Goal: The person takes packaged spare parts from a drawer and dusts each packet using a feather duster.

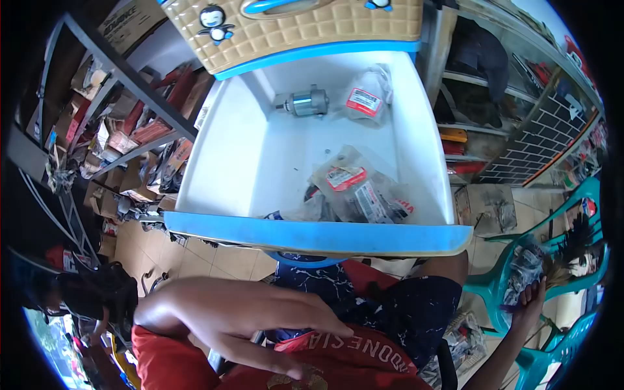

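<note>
My left hand (279, 317) is held in front of my red shirt, below the pulled-out drawer (318, 237). Its fingers are stretched out, the thumb is apart from them, and it holds nothing. Far to the right, my right hand (533, 299) has its fingers on clear plastic bags of parts (525, 266) at the green chair (494, 283). Inside the white drawer with a blue front edge lie a silver cylindrical motor (309, 103), a bagged part with a red-and-white label (365, 101) and several labelled plastic packets (354, 185) near the front.
Metal shelving (130, 84) crowded with boxes and parts stands on the left. At the right are a glass-fronted cabinet (484, 97) and a worn box (486, 208) on the tiled floor. A tan penguin-decorated drawer front (299, 32) is above the open drawer.
</note>
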`<action>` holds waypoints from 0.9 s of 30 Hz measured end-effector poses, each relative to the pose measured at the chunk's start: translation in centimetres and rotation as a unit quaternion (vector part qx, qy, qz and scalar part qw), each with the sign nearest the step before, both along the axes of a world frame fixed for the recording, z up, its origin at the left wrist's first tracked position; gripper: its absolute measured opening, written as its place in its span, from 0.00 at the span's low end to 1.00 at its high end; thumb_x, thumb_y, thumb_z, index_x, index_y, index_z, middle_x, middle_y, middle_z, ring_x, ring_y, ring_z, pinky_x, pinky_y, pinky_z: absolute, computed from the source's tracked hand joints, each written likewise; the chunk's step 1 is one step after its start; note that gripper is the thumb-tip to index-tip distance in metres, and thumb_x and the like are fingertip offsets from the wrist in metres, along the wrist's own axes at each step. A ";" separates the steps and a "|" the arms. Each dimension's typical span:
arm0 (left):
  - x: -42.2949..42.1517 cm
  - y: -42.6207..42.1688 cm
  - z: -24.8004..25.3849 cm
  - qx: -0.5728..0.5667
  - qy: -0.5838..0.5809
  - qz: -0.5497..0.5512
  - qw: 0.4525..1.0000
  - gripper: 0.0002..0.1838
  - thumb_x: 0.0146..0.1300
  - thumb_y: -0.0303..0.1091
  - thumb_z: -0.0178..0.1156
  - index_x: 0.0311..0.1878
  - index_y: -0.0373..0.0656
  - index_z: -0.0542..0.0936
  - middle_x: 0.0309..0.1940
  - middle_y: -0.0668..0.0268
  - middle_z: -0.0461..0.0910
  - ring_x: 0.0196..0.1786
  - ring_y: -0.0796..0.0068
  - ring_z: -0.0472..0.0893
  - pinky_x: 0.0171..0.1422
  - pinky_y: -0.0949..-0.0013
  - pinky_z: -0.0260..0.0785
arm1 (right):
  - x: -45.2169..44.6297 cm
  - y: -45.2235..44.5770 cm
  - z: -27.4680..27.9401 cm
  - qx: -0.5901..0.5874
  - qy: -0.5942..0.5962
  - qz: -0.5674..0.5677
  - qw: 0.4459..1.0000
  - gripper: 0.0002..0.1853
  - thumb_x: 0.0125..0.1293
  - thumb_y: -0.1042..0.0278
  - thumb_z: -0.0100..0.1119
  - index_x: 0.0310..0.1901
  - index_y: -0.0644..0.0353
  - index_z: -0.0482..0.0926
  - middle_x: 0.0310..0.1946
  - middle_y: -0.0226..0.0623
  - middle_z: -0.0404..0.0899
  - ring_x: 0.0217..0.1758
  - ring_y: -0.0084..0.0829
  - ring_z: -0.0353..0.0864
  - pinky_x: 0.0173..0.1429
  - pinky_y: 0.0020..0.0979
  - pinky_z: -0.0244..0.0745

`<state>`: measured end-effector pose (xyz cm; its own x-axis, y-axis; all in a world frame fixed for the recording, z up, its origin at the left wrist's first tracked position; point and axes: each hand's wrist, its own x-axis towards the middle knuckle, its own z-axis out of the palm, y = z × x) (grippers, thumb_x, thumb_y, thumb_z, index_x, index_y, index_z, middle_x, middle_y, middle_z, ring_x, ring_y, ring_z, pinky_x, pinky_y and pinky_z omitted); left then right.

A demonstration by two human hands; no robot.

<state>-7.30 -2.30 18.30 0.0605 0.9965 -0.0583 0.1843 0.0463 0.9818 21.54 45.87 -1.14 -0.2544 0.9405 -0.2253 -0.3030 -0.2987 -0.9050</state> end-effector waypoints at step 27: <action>-17.1 15.2 -6.2 -0.245 0.504 -0.108 0.821 0.41 0.36 0.38 0.75 0.58 0.42 0.72 0.59 0.48 0.68 0.63 0.48 0.67 0.66 0.58 0.63 | -7.4 -14.2 -4.3 0.002 -0.171 0.306 0.936 0.08 0.65 0.73 0.57 0.44 0.60 0.72 0.17 0.24 0.67 0.14 0.14 0.61 0.17 0.19 0.55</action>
<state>-24.36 12.86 12.12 -0.0929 0.8107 -0.5781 0.9476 0.2503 0.1986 14.19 31.71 -5.44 -0.6601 0.6429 -0.3884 0.2321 -0.3172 -0.9195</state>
